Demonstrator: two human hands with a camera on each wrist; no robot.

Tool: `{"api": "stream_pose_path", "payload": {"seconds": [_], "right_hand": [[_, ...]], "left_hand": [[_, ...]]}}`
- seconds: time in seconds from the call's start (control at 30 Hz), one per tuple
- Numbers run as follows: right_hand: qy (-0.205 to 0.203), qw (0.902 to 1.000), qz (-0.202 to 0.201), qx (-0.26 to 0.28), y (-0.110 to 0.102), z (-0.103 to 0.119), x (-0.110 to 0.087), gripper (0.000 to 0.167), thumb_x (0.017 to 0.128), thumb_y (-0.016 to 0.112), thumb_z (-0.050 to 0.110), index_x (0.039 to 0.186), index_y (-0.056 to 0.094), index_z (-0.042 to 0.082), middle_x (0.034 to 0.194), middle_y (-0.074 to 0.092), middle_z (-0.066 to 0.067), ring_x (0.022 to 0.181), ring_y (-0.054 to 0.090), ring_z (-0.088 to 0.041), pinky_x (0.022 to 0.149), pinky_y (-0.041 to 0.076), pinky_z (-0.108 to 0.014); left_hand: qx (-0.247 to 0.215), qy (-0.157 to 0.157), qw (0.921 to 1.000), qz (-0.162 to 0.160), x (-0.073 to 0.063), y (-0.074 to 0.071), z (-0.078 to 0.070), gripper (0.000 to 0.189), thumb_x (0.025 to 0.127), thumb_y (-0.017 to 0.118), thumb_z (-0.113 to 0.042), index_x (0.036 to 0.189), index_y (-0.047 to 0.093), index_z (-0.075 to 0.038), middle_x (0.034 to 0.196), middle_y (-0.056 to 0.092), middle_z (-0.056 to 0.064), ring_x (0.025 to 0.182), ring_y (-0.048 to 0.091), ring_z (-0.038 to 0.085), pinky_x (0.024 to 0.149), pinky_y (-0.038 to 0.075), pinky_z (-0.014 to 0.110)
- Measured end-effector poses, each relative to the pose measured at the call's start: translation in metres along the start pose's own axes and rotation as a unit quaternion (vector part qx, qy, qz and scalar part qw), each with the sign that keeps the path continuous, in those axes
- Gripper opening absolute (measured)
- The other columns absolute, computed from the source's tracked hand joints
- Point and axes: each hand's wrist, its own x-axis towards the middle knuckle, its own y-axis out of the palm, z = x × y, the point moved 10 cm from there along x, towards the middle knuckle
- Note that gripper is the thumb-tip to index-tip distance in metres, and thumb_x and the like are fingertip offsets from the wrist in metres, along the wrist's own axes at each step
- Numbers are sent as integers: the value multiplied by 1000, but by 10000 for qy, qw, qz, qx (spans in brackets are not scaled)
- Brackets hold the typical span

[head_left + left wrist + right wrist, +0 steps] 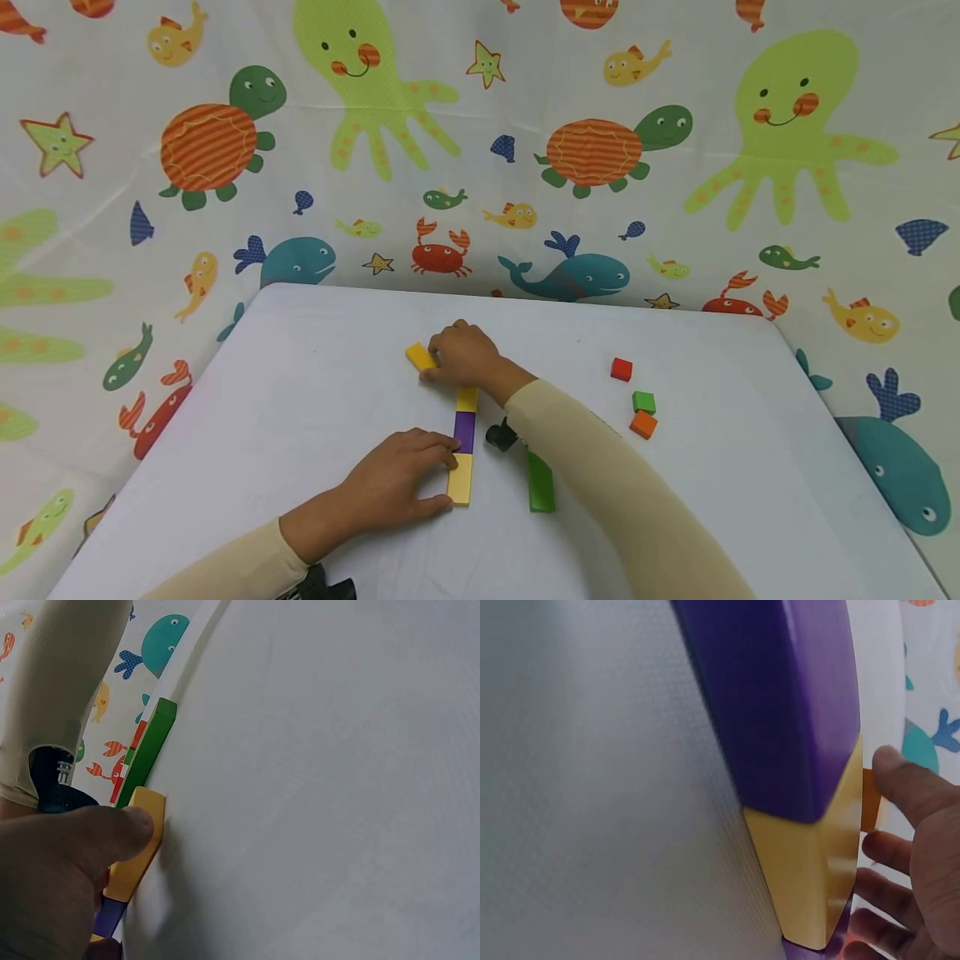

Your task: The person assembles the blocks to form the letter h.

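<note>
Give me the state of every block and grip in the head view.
Left grip: touching near yellow block
Right grip: pinching far yellow block
Far yellow block: angled
Middle yellow block: partly hidden
Purple block: between two yellow blocks
Near yellow block: touching purple block
Long green block: partly hidden
Red cube: apart
Green cube: close to orange cube
Orange cube: angled

No legible text, label, brand, number or sign in any view.

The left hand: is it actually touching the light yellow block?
Touching. In the left wrist view, the left hand rests its thumb on the light yellow block.
</note>
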Motion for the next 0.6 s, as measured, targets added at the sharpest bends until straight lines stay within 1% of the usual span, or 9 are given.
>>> {"api": "stream_pose_path", "payload": {"seconds": [0.1, 0.27, 0.33, 0.43, 0.5, 0.6], "right_hand": [[-35, 9999, -67, -81, -2, 2, 0, 48, 91, 70, 58, 122, 74, 22, 110, 68, 6, 108, 53, -17, 96, 46, -33], [-50, 9999, -81, -134, -6, 2, -2, 37, 92, 72, 47, 118, 75, 20, 100, 67, 7, 99, 51, -16, 91, 45, -31], [-32, 9999, -70, -90, -8, 1, -3, 36, 91, 72, 43, 118, 75, 20, 98, 67, 7, 96, 51, -15, 89, 45, -30], [-21, 10000, -85, 11, -10, -1, -5, 37, 88, 73, 43, 116, 75, 19, 95, 67, 8, 92, 50, -15, 85, 45, -30], [-31, 9998, -157, 93, -11, -2, -6, 37, 87, 74, 44, 114, 75, 19, 94, 67, 9, 90, 50, -15, 81, 45, -29], [-43, 9994, -270, 226, -15, -6, -10, 37, 85, 76, 44, 113, 75, 19, 94, 68, 9, 90, 50, -15, 79, 44, -29]], "left_hand": [[5, 8, 10000, -15, 0, 0, 0, 36, 81, 85, -39, 107, 68, -21, 132, 64, -7, 117, 60, 15, 98, 51, 41], [22, 22, 10000, -29, 0, -1, -1, 36, 81, 85, -40, 107, 68, -21, 132, 64, -7, 117, 60, 15, 98, 51, 40], [26, 4, 10000, -9, 0, -1, -1, 36, 82, 85, -40, 107, 68, -22, 132, 64, -7, 117, 60, 14, 98, 51, 40], [26, -66, 10000, 65, 0, 0, 0, 36, 82, 85, -41, 108, 68, -22, 133, 64, -7, 118, 60, 14, 98, 51, 41], [25, -115, 9999, 118, 0, 1, 1, 36, 82, 85, -41, 108, 68, -22, 133, 63, -7, 118, 60, 14, 99, 50, 41], [17, -156, 9997, 167, 0, 2, 1, 36, 83, 84, -41, 109, 68, -22, 134, 63, -7, 119, 59, 14, 100, 50, 41]]}}
